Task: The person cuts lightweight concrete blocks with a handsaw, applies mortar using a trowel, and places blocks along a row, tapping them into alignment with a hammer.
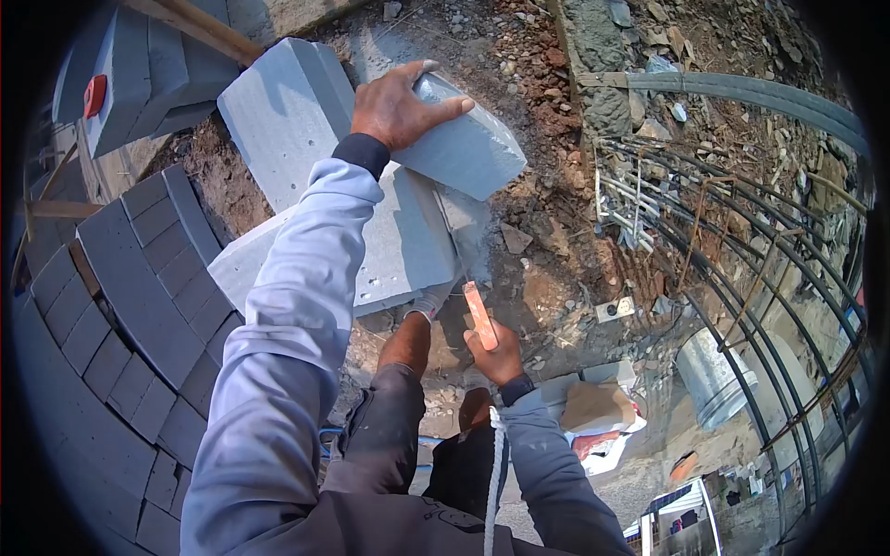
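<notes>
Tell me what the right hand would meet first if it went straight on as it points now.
The right hand, orange handle leading, would probably meet the lower block at its right edge in the picture; depth is unclear, so it might slip past.

Three pale concrete blocks point(278, 120) lie at upper centre, and two hands show: one left hand point(397, 109) at upper centre, one right hand point(498, 354) just below centre. There is one orange bar point(479, 315) near the middle and one red piece point(95, 95) at upper left. One whitish bucket point(712, 378) is at right, one white cord point(492, 482) at lower centre.
</notes>
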Action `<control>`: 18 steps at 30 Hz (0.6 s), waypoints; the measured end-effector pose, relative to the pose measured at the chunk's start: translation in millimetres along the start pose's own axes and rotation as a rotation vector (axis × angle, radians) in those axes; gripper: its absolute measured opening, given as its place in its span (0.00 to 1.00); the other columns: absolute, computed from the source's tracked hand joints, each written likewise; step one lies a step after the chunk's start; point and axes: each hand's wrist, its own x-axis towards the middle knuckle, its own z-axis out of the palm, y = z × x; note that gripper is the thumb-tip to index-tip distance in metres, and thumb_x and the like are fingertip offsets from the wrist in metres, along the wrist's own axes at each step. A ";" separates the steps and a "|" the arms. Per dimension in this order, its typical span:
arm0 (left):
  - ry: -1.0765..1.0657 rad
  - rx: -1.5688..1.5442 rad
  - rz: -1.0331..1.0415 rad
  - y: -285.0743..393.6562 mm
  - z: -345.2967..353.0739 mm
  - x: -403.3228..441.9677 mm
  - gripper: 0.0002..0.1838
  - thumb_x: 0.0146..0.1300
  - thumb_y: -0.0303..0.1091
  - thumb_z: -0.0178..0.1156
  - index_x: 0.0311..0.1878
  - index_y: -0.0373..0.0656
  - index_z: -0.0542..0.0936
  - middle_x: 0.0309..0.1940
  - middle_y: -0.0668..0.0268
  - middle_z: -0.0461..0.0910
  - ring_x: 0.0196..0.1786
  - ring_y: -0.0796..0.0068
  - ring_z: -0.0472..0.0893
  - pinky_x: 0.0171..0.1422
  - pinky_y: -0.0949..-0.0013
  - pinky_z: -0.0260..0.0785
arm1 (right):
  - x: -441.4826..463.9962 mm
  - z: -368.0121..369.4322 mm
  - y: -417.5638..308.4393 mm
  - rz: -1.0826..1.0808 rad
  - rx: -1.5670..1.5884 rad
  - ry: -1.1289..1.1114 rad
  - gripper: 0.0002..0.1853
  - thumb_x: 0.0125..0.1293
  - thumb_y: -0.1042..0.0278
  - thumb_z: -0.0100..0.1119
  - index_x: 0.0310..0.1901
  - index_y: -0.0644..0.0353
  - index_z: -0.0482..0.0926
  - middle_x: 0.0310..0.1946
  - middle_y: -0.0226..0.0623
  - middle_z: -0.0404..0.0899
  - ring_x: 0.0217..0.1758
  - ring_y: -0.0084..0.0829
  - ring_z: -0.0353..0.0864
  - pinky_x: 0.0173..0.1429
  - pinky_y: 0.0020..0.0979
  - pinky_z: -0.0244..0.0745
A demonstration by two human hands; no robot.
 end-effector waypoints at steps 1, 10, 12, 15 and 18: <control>0.002 -0.030 0.003 2.8 2.0 3.3 0.48 0.44 0.71 0.67 0.62 0.44 0.77 0.51 0.51 0.82 0.52 0.54 0.83 0.65 0.60 0.70 | 0.2 -8.1 0.9 0.023 -0.041 0.003 0.19 0.59 0.65 0.63 0.51 0.61 0.79 0.31 0.48 0.82 0.34 0.39 0.86 0.41 0.33 0.78; 0.110 0.001 -0.022 -5.9 -9.3 -8.7 0.45 0.45 0.68 0.68 0.61 0.46 0.77 0.49 0.50 0.83 0.49 0.56 0.84 0.59 0.60 0.75 | -102.9 -49.4 -43.1 -0.011 0.071 -0.104 0.14 0.60 0.72 0.60 0.49 0.64 0.79 0.29 0.42 0.82 0.33 0.40 0.85 0.40 0.34 0.78; 0.124 0.026 -0.023 -6.8 -9.1 -9.8 0.45 0.44 0.68 0.68 0.61 0.46 0.77 0.49 0.51 0.83 0.49 0.56 0.84 0.59 0.60 0.75 | -47.1 -19.8 -7.1 0.006 0.015 -0.073 0.13 0.61 0.69 0.61 0.45 0.66 0.78 0.27 0.45 0.80 0.30 0.40 0.84 0.37 0.35 0.76; 0.141 0.069 -0.025 -11.8 -13.0 -13.8 0.45 0.44 0.69 0.67 0.61 0.46 0.78 0.49 0.50 0.82 0.49 0.55 0.84 0.58 0.60 0.75 | 23.7 -2.7 -1.0 0.004 0.009 -0.053 0.12 0.60 0.65 0.63 0.37 0.66 0.77 0.23 0.46 0.77 0.25 0.40 0.79 0.33 0.37 0.73; 0.144 0.041 -0.014 -6.3 -27.0 -16.2 0.45 0.43 0.68 0.68 0.60 0.46 0.78 0.49 0.50 0.82 0.49 0.54 0.84 0.58 0.61 0.75 | 4.4 -17.2 -8.0 -0.013 0.023 0.020 0.11 0.59 0.63 0.64 0.33 0.64 0.78 0.22 0.44 0.77 0.24 0.39 0.78 0.33 0.38 0.72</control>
